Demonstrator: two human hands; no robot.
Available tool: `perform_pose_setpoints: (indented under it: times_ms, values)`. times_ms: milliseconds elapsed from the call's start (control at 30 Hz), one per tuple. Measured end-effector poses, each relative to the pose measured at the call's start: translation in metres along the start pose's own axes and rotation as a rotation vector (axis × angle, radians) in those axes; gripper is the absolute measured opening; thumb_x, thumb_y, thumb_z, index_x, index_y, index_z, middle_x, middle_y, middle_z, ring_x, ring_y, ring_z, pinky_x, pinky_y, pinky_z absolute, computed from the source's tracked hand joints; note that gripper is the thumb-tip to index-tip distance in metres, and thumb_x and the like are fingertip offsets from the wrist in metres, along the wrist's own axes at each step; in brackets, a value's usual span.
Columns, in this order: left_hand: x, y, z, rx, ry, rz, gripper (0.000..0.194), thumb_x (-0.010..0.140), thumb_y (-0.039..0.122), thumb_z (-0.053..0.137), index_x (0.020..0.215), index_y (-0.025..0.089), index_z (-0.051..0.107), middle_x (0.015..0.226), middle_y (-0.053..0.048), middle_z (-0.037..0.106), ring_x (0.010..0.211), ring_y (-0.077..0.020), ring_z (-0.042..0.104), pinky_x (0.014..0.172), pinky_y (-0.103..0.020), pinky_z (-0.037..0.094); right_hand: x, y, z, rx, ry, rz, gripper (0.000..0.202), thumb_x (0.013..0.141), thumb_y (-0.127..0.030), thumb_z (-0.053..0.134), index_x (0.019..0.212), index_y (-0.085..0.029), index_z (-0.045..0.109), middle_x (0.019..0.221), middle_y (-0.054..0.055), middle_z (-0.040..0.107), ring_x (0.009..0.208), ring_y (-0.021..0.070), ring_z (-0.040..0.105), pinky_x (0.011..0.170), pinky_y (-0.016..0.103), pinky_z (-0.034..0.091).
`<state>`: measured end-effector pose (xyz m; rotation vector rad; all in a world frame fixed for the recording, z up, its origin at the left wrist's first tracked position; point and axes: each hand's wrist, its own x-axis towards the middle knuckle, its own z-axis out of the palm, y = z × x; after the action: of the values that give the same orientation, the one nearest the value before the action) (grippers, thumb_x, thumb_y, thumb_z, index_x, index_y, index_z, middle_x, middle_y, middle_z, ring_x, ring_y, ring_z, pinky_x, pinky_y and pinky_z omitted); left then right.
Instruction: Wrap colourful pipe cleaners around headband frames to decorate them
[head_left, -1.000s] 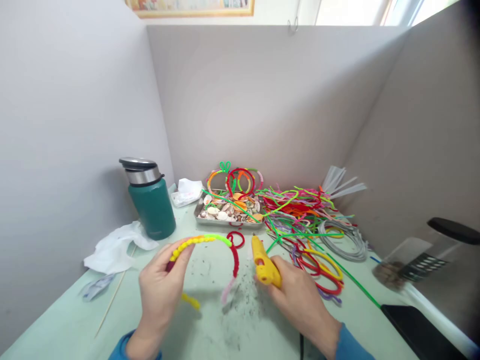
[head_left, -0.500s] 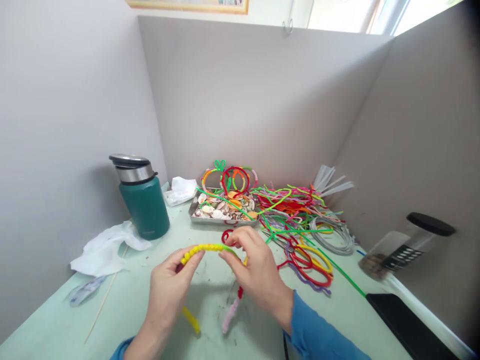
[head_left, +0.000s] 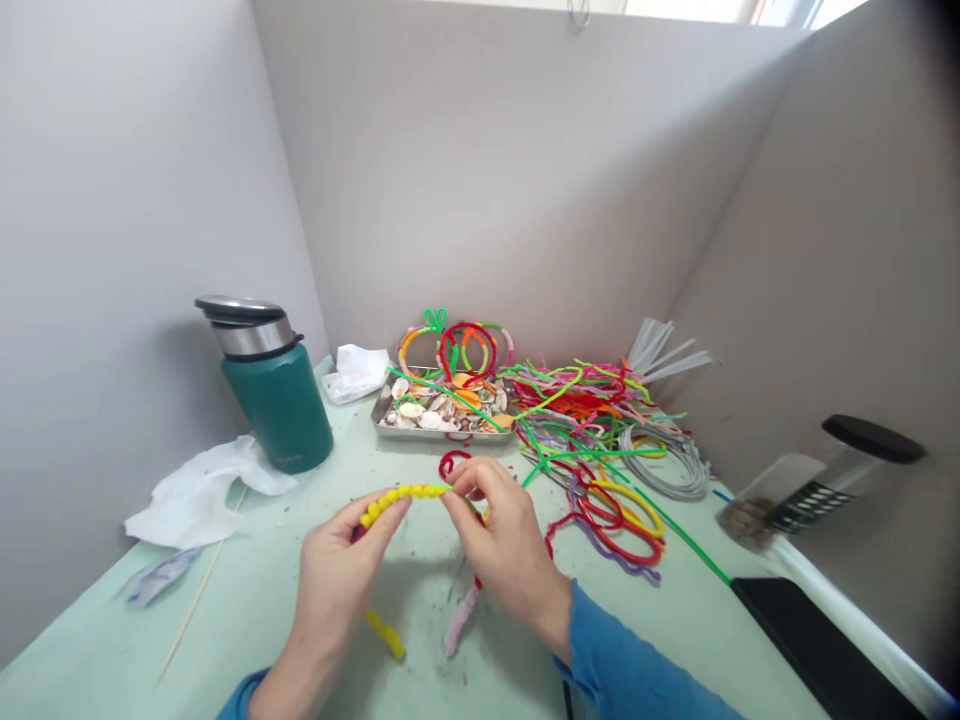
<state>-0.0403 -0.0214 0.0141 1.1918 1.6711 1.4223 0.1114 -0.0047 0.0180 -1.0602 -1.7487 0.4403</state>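
A yellow fuzzy wrapped strip [head_left: 409,492] spans the space between my hands above the table. My left hand [head_left: 349,555] pinches its left part between thumb and fingers. At its right end, where a bit of green shows, my right hand [head_left: 499,530] is closed on it with thumb and fingertips. A yellow tail [head_left: 385,635] hangs below my left hand, and a pink fuzzy end [head_left: 460,622] with some red above it hangs below my right hand. The part linking these ends is hidden behind my hands.
Behind stand a metal tray of shells [head_left: 442,433], fuzzy rings [head_left: 469,350] and a heap of coloured pipe cleaners [head_left: 577,400]. A green bottle [head_left: 277,405] and tissue [head_left: 199,495] are left; a clear jar [head_left: 817,480] and black flat object [head_left: 817,640] are right.
My right hand's fingertips have moved left along the strip, covering most of its green part. The view has tilted down slightly.
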Motion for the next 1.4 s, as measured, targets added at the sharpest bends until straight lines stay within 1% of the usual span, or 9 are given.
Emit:
perform_pose_setpoints:
  times_ms: [167, 400, 567, 667, 767, 867, 1000, 1200, 1400]
  values:
    - [0.001, -0.005, 0.001, 0.002, -0.045, -0.046, 0.040, 0.064, 0.046, 0.068, 0.087, 0.013, 0.071, 0.044, 0.004, 0.049, 0.045, -0.0111, 0.042, 0.043, -0.021, 0.031, -0.001, 0.004, 0.001, 0.032, -0.023, 0.108, 0.005, 0.084, -0.017, 0.051, 0.079, -0.019, 0.050, 0.076, -0.001, 0.057, 0.071, 0.0133, 0.054, 0.066, 0.025, 0.041]
    - [0.004, -0.010, 0.002, 0.038, -0.055, -0.022, 0.041, 0.064, 0.048, 0.067, 0.085, 0.013, 0.072, 0.043, 0.006, 0.044, 0.043, -0.0091, 0.033, 0.041, -0.021, 0.027, 0.003, 0.009, 0.000, 0.083, -0.118, 0.197, 0.005, 0.082, -0.021, 0.055, 0.085, -0.020, 0.058, 0.079, 0.001, 0.063, 0.072, 0.0138, 0.058, 0.062, 0.023, 0.043]
    - [0.007, -0.013, 0.004, 0.070, -0.102, -0.011, 0.037, 0.065, 0.049, 0.066, 0.074, 0.014, 0.070, 0.045, 0.006, 0.040, 0.044, -0.0081, 0.029, 0.040, -0.020, 0.022, 0.005, 0.011, 0.000, 0.088, -0.161, 0.259, 0.006, 0.079, -0.020, 0.055, 0.076, -0.020, 0.061, 0.061, -0.002, 0.059, 0.056, 0.0115, 0.057, 0.053, 0.021, 0.042]
    - [0.009, -0.015, 0.004, 0.081, -0.103, -0.023, 0.035, 0.065, 0.049, 0.066, 0.061, 0.014, 0.063, 0.044, 0.007, 0.033, 0.044, -0.0074, 0.026, 0.039, -0.020, 0.019, 0.007, 0.011, 0.000, 0.145, -0.197, 0.315, 0.006, 0.078, -0.017, 0.054, 0.077, -0.019, 0.060, 0.062, -0.003, 0.060, 0.052, 0.0104, 0.057, 0.052, 0.021, 0.043]
    - [0.009, -0.015, 0.004, 0.082, -0.098, -0.056, 0.037, 0.065, 0.050, 0.065, 0.058, 0.015, 0.059, 0.043, 0.008, 0.028, 0.043, -0.0072, 0.023, 0.039, -0.020, 0.017, 0.008, 0.013, 0.001, 0.208, -0.240, 0.380, 0.013, 0.076, -0.012, 0.051, 0.084, -0.019, 0.059, 0.067, -0.002, 0.060, 0.054, 0.0108, 0.059, 0.051, 0.021, 0.045]
    - [0.009, -0.013, 0.004, 0.087, -0.093, -0.080, 0.037, 0.065, 0.052, 0.064, 0.058, 0.015, 0.059, 0.042, 0.008, 0.026, 0.042, -0.0074, 0.023, 0.039, -0.021, 0.016, 0.007, 0.016, 0.001, 0.195, -0.246, 0.362, 0.019, 0.073, -0.011, 0.054, 0.090, -0.020, 0.059, 0.073, -0.002, 0.061, 0.059, 0.0113, 0.059, 0.053, 0.022, 0.046]
    - [0.009, -0.011, 0.003, 0.097, -0.086, -0.083, 0.038, 0.065, 0.053, 0.064, 0.059, 0.015, 0.060, 0.041, 0.008, 0.026, 0.042, -0.0079, 0.022, 0.039, -0.021, 0.016, 0.004, 0.018, 0.001, 0.133, -0.205, 0.295, 0.018, 0.071, -0.019, 0.062, 0.089, -0.021, 0.058, 0.078, -0.002, 0.062, 0.064, 0.0121, 0.058, 0.057, 0.023, 0.045]
    - [0.009, -0.013, 0.004, 0.106, -0.073, -0.083, 0.039, 0.064, 0.054, 0.064, 0.057, 0.016, 0.058, 0.042, 0.008, 0.026, 0.043, -0.0080, 0.022, 0.039, -0.021, 0.016, 0.004, 0.015, -0.001, 0.105, -0.196, 0.237, 0.004, 0.078, -0.019, 0.053, 0.082, -0.020, 0.055, 0.070, -0.003, 0.059, 0.060, 0.0112, 0.055, 0.055, 0.021, 0.041]
    - [0.007, -0.011, 0.003, 0.100, -0.058, -0.069, 0.036, 0.065, 0.051, 0.065, 0.059, 0.016, 0.060, 0.042, 0.008, 0.026, 0.043, -0.0079, 0.022, 0.039, -0.021, 0.016, 0.004, 0.011, -0.001, -0.017, -0.179, 0.249, 0.008, 0.076, -0.013, 0.048, 0.074, -0.020, 0.052, 0.067, -0.002, 0.058, 0.062, 0.0129, 0.055, 0.055, 0.022, 0.039]
